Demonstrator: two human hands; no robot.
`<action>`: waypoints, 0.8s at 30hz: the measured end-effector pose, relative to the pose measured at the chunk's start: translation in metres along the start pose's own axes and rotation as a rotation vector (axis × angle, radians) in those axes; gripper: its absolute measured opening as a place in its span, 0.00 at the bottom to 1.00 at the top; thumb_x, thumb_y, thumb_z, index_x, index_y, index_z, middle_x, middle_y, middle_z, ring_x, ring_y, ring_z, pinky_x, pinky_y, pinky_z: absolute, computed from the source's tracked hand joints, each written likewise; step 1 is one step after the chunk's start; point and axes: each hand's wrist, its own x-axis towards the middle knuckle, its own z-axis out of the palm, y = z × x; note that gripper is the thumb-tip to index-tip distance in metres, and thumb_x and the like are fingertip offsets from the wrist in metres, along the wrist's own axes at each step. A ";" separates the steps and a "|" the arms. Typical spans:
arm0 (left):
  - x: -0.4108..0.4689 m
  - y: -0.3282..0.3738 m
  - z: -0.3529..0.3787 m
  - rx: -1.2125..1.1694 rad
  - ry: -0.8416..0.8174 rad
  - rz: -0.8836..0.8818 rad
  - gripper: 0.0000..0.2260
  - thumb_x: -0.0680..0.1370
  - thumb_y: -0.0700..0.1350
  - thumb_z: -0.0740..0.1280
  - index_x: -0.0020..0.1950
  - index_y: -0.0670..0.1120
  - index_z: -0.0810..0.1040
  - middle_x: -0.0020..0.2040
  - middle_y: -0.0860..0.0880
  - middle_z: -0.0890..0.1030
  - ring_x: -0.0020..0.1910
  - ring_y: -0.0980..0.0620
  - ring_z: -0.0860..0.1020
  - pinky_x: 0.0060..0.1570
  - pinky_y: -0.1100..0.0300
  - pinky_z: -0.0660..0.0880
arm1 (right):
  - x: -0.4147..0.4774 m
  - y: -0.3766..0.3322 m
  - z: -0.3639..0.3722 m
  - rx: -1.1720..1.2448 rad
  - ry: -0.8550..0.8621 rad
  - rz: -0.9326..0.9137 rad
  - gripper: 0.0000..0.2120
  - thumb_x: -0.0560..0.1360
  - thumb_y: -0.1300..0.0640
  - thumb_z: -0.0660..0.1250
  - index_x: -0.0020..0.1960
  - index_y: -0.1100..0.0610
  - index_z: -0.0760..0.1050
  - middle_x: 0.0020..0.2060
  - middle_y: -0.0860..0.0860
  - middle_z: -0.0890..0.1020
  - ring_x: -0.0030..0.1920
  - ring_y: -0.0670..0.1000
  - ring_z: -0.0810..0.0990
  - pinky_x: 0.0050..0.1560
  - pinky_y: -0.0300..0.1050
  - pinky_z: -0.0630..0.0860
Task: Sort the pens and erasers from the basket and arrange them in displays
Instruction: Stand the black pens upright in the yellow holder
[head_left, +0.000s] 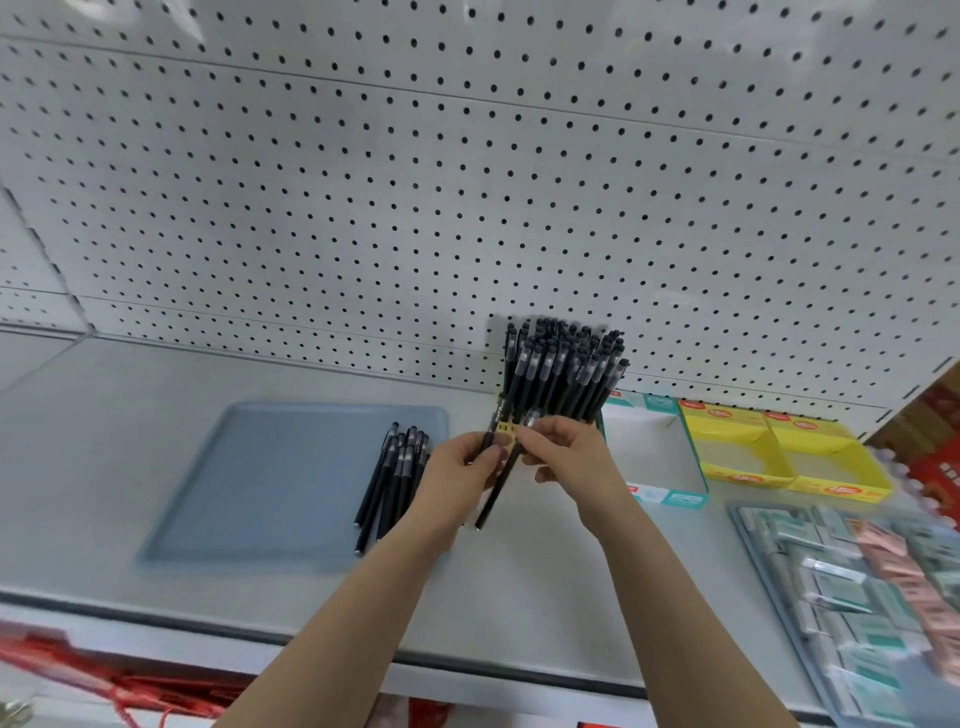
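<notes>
Our left hand (460, 467) grips a black pen (497, 418); our right hand (566, 449) pinches a second pen (492, 500) before the pen-filled display (563, 374) on the shelf (519, 597).

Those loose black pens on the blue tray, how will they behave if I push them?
The loose pens look slim, round and smooth, so they would probably roll or scatter across the flat blue tray when pushed. They look rigid and likely light; a scooped bunch may slip apart.
</notes>
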 end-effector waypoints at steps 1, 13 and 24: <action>0.000 0.000 -0.001 0.018 0.015 -0.009 0.09 0.82 0.38 0.61 0.56 0.45 0.80 0.46 0.46 0.81 0.44 0.52 0.78 0.53 0.58 0.78 | 0.001 0.003 -0.006 0.005 0.013 0.030 0.05 0.75 0.57 0.71 0.48 0.59 0.80 0.39 0.53 0.85 0.38 0.49 0.82 0.37 0.40 0.78; 0.005 0.007 -0.004 -0.057 0.063 0.015 0.12 0.82 0.37 0.58 0.60 0.43 0.79 0.40 0.48 0.76 0.36 0.55 0.73 0.45 0.62 0.77 | 0.034 -0.021 -0.039 -0.204 0.472 -0.385 0.03 0.77 0.55 0.69 0.50 0.53 0.77 0.40 0.46 0.83 0.41 0.50 0.83 0.42 0.44 0.82; 0.001 0.004 -0.008 -0.119 0.046 0.072 0.12 0.82 0.36 0.59 0.56 0.46 0.79 0.42 0.48 0.82 0.43 0.54 0.80 0.51 0.60 0.79 | 0.046 -0.015 -0.027 -0.283 0.403 -0.390 0.03 0.79 0.57 0.67 0.52 0.53 0.76 0.40 0.47 0.83 0.35 0.45 0.84 0.42 0.39 0.80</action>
